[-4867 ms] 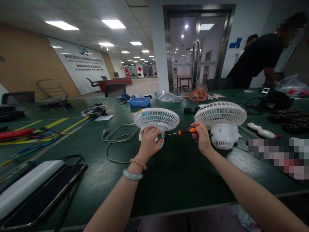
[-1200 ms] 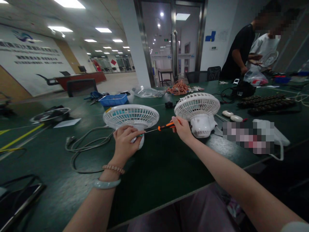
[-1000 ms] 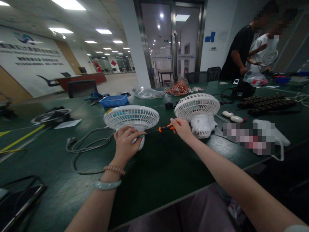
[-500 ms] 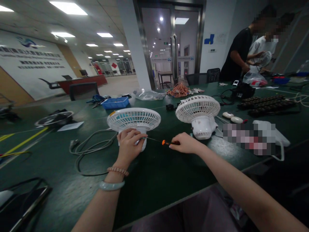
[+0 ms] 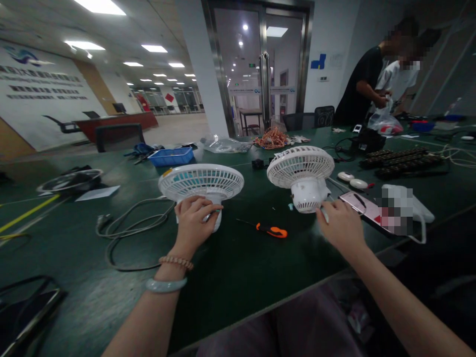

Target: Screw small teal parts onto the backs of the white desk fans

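My left hand [image 5: 195, 220] is closed around the motor housing of a white fan [image 5: 203, 181] that lies with its round grille up. Something small and teal shows at its thumb and fingertip. A second white fan [image 5: 303, 171] stands to the right, also grille up. My right hand [image 5: 342, 225] is at the lower right of that fan's housing, thumb and fingers pinched on a small pale piece; whether it belongs to the fan I cannot tell. An orange and black screwdriver [image 5: 273, 230] lies on the table between the hands. A small teal piece [image 5: 290, 207] lies beside the second fan.
A grey cable [image 5: 111, 243] loops over the green table [image 5: 230, 287]. Behind stand a blue bin [image 5: 171, 156] and a heap of copper-coloured wire [image 5: 273, 138]. A phone [image 5: 366, 208] and white device [image 5: 420, 206] lie right. Two people [image 5: 362, 89] stand at the far right.
The screwdriver has left my right hand and now lies on the table. My right hand has moved right to the second fan. My left hand keeps its hold on the first fan.
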The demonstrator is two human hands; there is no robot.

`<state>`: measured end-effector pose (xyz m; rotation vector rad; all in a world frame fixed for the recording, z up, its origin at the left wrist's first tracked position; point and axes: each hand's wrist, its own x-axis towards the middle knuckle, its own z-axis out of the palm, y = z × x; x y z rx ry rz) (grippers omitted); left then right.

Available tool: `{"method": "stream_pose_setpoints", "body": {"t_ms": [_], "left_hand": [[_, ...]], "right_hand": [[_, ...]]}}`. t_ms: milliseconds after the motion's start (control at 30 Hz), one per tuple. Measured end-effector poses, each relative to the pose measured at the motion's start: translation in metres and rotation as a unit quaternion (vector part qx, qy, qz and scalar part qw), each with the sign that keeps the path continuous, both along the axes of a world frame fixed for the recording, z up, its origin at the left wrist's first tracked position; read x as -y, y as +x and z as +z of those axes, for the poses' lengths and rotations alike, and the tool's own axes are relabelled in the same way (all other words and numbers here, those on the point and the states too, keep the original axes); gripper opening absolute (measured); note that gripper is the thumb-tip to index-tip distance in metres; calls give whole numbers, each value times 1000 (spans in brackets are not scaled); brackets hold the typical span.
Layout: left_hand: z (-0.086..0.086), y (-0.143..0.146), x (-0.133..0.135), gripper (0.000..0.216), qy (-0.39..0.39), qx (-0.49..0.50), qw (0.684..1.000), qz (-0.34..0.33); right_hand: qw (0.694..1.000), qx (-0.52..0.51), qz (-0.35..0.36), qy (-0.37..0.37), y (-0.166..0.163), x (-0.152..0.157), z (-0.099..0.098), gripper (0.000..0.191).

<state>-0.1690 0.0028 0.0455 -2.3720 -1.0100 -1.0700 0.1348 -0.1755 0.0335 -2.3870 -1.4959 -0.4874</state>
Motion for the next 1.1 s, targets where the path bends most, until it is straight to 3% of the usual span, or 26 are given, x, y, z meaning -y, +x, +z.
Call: {"method": "stream_pose_setpoints", "body": {"t_ms": [100, 267, 533, 633, 733, 867, 1100], "left_hand": [[0, 0, 0, 13, -1, 0, 1000, 2], [1, 0, -1, 12, 6, 2, 1000, -2], [1, 0, -1, 11, 9, 3, 1000, 0], [1, 1, 0, 11, 7, 5, 1000, -2], [1, 1, 0, 12, 6, 4, 1000, -4], [1, 0, 0, 12, 9, 3, 1000, -5], [2, 0, 1, 12, 6, 3, 1000, -6]], "right_hand": [[993, -5, -110, -38, 46, 7, -17, 35], [980, -48, -150, -123, 83, 5, -40, 33], [989, -71, -54, -115, 63, -19, -40, 23], [989, -56, -106, -83, 58, -21, -39, 26], [974, -95, -164, -121, 67, -21, -39, 30], [965, -103, -163, -175, 81, -23, -35, 33], [973, -41, -168, -151, 88, -21, -32, 35]]}}
